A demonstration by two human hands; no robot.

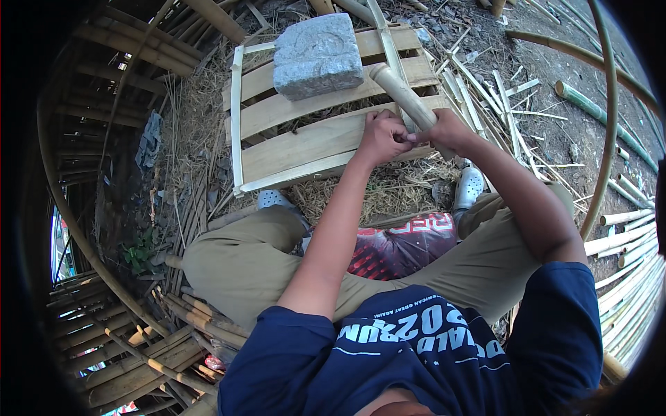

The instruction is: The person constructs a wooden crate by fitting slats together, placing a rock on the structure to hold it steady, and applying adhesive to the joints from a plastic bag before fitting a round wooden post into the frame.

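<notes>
In front of me lies a low slatted panel (298, 147) of wide, flat pale slats. Thin pale strips (236, 128) run along its edges. A rough grey stone block (318, 57) rests on its far slats. Near the panel's right end, my right hand (447, 134) is wrapped around a thick, round, pale wooden stick (404, 96), which slants up and away to the left. Close beside it, my left hand (383, 137) is closed with its fingertips pinched together over the near slat. Whatever is in that pinch is too small or hidden to make out. The two hands nearly touch.
Split bamboo strips (505, 114) litter the ground to the right, with a green bamboo pole (600, 114) beyond. Stacked pale bamboo lengths (635, 277) lie at far right. A bamboo slat structure (118, 360) stands left. A dark red printed sack (402, 249) lies between my legs.
</notes>
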